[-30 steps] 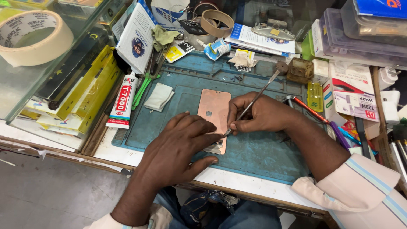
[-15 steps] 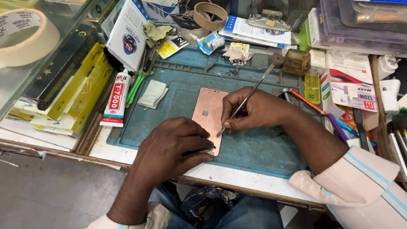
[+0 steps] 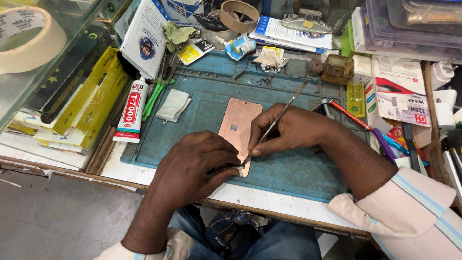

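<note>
On a blue-green repair mat [image 3: 298, 173], a copper-coloured phone panel [image 3: 239, 125] is lying flat while the left hand [image 3: 195, 166] is pinching its near corner and the right hand [image 3: 288, 130] is gripping a thin metal spudger [image 3: 276, 120], tip touching that corner.
</note>
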